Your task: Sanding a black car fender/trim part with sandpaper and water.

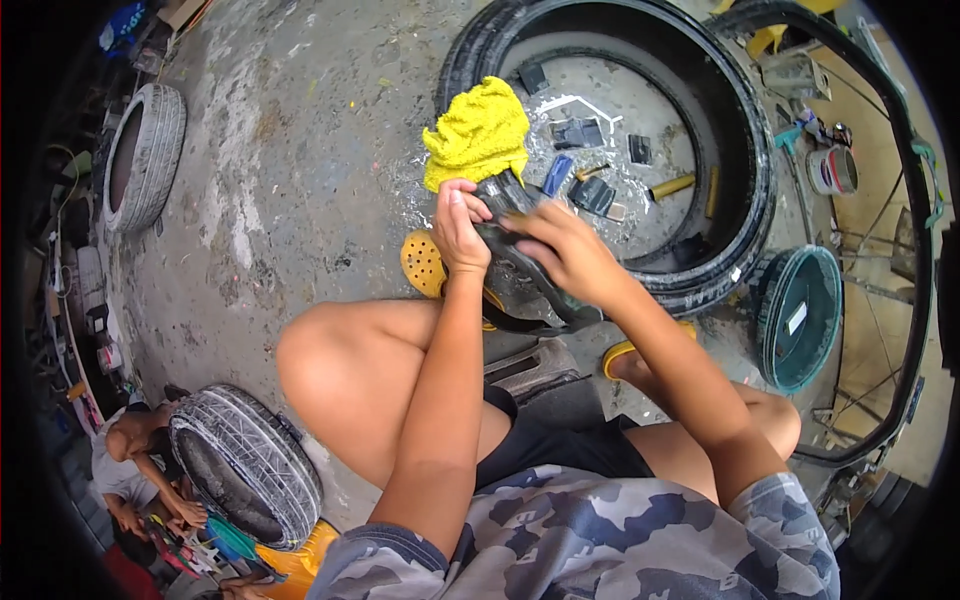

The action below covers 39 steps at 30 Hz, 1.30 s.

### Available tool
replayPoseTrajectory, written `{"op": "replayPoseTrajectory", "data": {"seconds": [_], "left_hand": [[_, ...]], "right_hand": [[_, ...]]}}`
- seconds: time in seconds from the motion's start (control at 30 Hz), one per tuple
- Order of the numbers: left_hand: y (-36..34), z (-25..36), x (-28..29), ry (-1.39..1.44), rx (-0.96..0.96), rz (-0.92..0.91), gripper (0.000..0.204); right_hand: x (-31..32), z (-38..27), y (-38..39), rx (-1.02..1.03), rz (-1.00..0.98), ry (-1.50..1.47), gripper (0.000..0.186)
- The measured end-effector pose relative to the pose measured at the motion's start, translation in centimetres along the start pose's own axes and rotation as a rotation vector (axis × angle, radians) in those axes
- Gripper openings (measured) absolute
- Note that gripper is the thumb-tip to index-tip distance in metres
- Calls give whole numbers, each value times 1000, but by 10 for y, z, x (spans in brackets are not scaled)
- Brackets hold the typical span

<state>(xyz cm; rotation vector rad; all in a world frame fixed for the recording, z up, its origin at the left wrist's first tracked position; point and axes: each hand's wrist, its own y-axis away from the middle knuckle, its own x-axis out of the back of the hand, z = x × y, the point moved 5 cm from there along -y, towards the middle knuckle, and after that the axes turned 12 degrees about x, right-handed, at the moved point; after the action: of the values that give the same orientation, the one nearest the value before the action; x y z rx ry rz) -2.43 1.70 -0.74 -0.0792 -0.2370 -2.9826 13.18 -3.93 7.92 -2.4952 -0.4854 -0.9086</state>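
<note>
My left hand (462, 228) grips a curved black rubber tyre edge (530, 262) in front of my crossed legs, its thumb and fingers closed on the near side. Over the far end of that edge lies a crumpled yellow cloth (478, 130), just beyond my left fingers. My right hand (572, 250) is curled close against the rubber, somewhat blurred by motion. A small brownish thing (518, 222) shows at its fingertips, too smeared to name. Behind my hands a large black tyre (735, 190) lies on its side.
Inside the tyre's ring lie dark rubber pieces (577, 133) and a blue piece (558, 174). A green tub (803, 318) and a white bucket (832, 170) stand at right. Tyres (245, 465) (147, 155) stand at left. A person (140, 460) sits at lower left.
</note>
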Motion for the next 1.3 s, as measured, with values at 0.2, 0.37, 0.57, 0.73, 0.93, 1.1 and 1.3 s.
{"op": "replayPoseTrajectory", "data": {"seconds": [0.2, 0.37, 0.57, 0.73, 0.93, 1.1, 1.3], "left_hand": [[3, 12, -25, -93, -3, -41, 42], [-1, 5, -10, -95, -7, 8, 43], [4, 13, -23, -217, -59, -28, 42], [3, 10, -11, -202, -33, -55, 43], [2, 10, -21, -278, -115, -82, 44], [2, 8, -17, -286, -56, -93, 48], [-2, 4, -14, -261, 30, -108, 55]], "right_hand": [[27, -9, 37, -20, 102, 15, 30], [0, 10, -15, -26, -28, 3, 30], [33, -12, 41, -10, 113, 24, 32], [2, -3, -18, -102, -30, 98, 33], [18, -29, 92, -154, 285, 88, 35], [3, 14, -6, -188, -45, 72, 32], [76, 41, 27, -588, 100, -516, 36]]}}
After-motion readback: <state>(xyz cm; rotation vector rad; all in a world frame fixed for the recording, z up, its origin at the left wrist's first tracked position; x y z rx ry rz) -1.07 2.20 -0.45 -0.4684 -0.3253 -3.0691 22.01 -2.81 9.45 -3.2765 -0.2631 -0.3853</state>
